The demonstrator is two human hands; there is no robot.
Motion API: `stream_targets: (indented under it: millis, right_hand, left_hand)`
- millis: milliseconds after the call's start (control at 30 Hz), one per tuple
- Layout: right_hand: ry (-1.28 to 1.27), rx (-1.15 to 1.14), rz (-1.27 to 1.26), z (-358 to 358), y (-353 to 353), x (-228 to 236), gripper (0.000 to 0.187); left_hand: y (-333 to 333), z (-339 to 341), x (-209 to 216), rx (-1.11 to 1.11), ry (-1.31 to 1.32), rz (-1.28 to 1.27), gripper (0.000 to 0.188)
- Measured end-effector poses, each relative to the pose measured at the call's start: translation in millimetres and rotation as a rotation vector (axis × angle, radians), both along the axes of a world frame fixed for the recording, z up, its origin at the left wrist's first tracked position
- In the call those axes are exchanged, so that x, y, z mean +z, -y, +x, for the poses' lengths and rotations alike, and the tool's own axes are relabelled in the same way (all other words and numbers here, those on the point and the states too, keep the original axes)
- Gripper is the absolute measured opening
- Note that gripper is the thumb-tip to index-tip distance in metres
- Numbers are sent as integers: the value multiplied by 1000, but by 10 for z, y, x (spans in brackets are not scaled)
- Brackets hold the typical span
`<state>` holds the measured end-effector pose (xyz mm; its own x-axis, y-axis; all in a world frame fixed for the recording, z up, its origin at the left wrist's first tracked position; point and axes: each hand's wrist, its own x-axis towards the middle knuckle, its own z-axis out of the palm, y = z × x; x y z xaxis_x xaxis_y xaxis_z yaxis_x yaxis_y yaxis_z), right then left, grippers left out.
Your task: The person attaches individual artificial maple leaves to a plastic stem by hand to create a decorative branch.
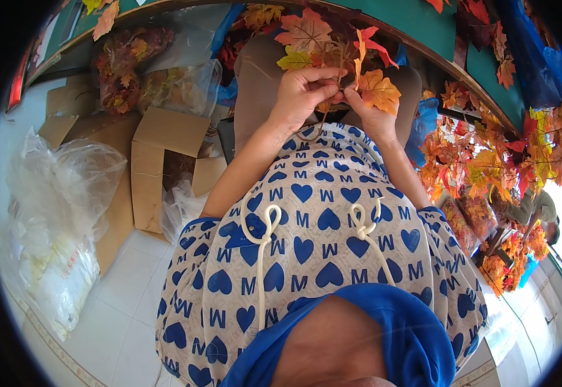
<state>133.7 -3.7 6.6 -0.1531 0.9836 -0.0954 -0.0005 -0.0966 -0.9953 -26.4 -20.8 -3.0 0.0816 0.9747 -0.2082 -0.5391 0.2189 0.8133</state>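
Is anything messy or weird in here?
Yes, the floor on the left looks untidy: a crumpled clear plastic bag lies near a cardboard box whose flaps stand open. The orange leaf by the right hand looks undamaged.

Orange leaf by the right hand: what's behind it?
A brown trouser leg shows beyond its right edge, and the right hand below. Whatever lies directly behind the orange leaf, including any fingers, is covered.
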Motion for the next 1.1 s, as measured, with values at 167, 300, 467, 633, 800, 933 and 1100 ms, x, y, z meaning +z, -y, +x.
stream_targets:
  millis: [167,300,467,633,800,933,1100]
  right_hand:
    - [111,97,0,16,56,-12,14]
    - [316,120,99,45,96,-46,12]
    - [175,89,40,49,106,-118,10]
    - [415,204,37,103,93,-205,18]
    - [315,133,92,85,101,-287,11]
    - [330,129,194,98,107,-285,12]
    - [408,171,233,92,115,-241,11]
  left_hand:
    - [88,42,-9,2,26,-101,14]
    - [106,69,-33,-20,-84,-80,10]
    - [100,82,-74,-24,-69,-103,11]
    - [118,93,-116,-19,-76,-111,10]
    - [137,112,-145,1,-84,-106,9]
    - [146,139,-171,25,-68,-104,8]
    - [167,160,-208,59,-76,-115,9]
